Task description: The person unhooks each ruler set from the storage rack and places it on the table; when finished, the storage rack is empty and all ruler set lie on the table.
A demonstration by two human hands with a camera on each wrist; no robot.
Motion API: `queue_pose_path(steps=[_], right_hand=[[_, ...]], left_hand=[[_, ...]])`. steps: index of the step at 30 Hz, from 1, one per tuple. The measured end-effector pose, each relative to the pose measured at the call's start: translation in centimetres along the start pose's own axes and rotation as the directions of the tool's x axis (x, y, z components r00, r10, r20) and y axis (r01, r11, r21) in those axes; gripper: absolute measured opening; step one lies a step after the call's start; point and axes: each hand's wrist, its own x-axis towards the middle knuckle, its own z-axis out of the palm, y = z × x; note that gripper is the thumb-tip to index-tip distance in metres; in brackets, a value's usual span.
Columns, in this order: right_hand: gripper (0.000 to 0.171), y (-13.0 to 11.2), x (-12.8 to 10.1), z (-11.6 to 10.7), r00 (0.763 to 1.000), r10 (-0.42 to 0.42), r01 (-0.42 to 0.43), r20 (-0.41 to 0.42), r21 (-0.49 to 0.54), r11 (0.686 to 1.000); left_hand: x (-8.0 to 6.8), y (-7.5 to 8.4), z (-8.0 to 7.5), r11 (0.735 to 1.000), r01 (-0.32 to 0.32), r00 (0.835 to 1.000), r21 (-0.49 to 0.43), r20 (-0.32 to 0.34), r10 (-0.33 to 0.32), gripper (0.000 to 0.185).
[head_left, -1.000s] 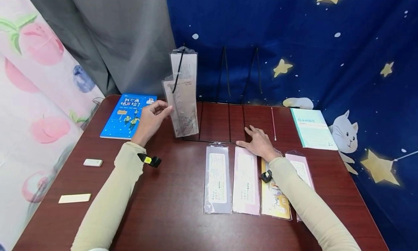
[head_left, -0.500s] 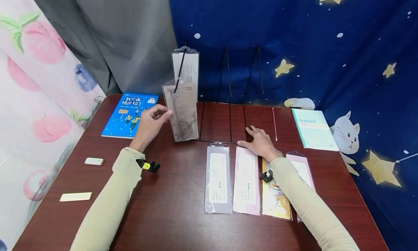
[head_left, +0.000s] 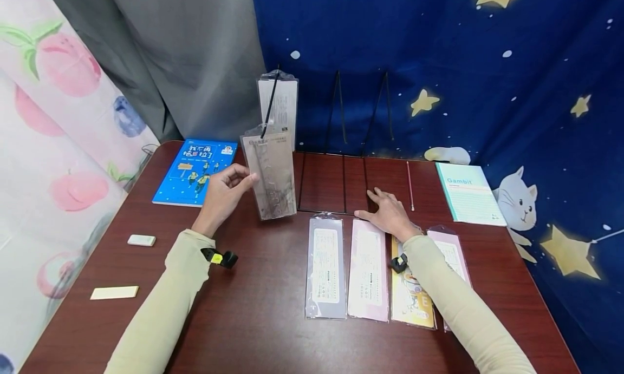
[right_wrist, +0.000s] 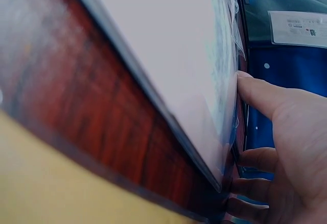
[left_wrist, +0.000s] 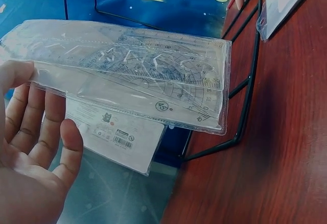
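My left hand (head_left: 225, 192) pinches the left edge of a clear pouch holding a ruler set (head_left: 270, 179), thumb in front. In the left wrist view, a protractor and ruler scales show through the plastic. The pouch's top tab overlaps the tip of a black wire hook (head_left: 270, 106) in the head view. Farther back on that hook hangs a white-backed packet (head_left: 286, 103). My right hand (head_left: 387, 211) rests at the front bar of the wire rack (head_left: 322, 211), fingers spread, with its thumb at the top of a pink packet (head_left: 369, 271).
A grey packet (head_left: 325, 266), a yellow packet (head_left: 411, 293) and another pink packet (head_left: 450, 252) lie alongside. A blue book (head_left: 195, 171), an eraser (head_left: 141, 240) and a pale strip (head_left: 114, 293) lie left; a pencil (head_left: 410, 187) and a notebook (head_left: 470, 192) lie right.
My left hand has drawn the ruler set pouch forward and down along the hook, away from the packet behind. My right hand stays at the rack's front bar.
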Motion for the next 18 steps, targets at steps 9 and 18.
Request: queue_pose_path(steps=[9, 18], right_hand=[[0.092, 0.2, 0.0, 0.0, 1.0, 0.01, -0.01, 0.01, 0.006, 1.0], [0.092, 0.2, 0.0, 0.1, 1.0, 0.006, -0.006, 0.011, 0.001, 1.0]], left_hand=[[-0.6, 0.1, 0.1, 1.0, -0.008, 1.0, -0.011, -0.013, 0.008, 0.035], [-1.6, 0.2, -0.1, 1.0, -0.006, 0.999, -0.011, -0.039, 0.006, 0.031]])
